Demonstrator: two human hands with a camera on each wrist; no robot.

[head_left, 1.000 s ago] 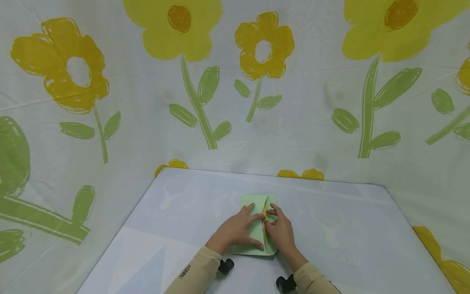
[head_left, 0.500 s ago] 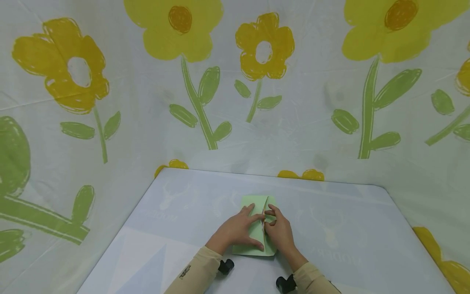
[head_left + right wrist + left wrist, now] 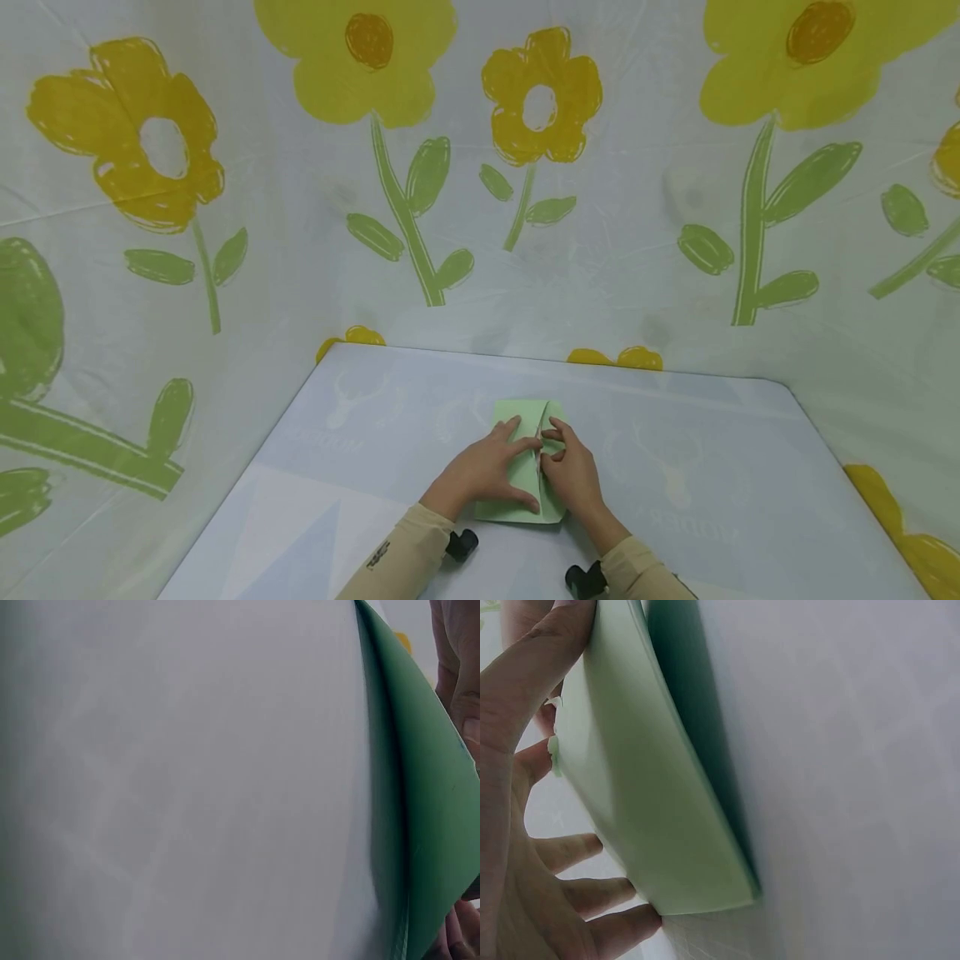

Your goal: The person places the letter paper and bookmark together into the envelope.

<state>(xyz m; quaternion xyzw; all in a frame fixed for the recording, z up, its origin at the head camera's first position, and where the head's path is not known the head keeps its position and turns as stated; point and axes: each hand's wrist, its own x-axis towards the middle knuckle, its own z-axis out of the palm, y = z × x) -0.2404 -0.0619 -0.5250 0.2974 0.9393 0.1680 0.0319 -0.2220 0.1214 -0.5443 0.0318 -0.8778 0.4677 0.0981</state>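
Observation:
A light green folded paper piece, shaped like an envelope, lies on the table, with a lengthwise slit between two panels. My left hand rests on its left panel, fingers and thumb spread. At the slit, the thumb and fingertips of my right hand pinch the edge of the right panel. In the left wrist view the near end of the green paper stands slightly raised, with a small torn bit at its edge. The right wrist view shows its right side bent up from the table. What lies inside is hidden.
The pale table has faint deer prints and lettering. Behind and beside it hangs a white sheet printed with yellow flowers. Black wrist devices show at both sleeves.
One second ago a yellow strip showed inside the slit; now the gap is narrower and the yellow is out of sight. Both hands have hardly moved.

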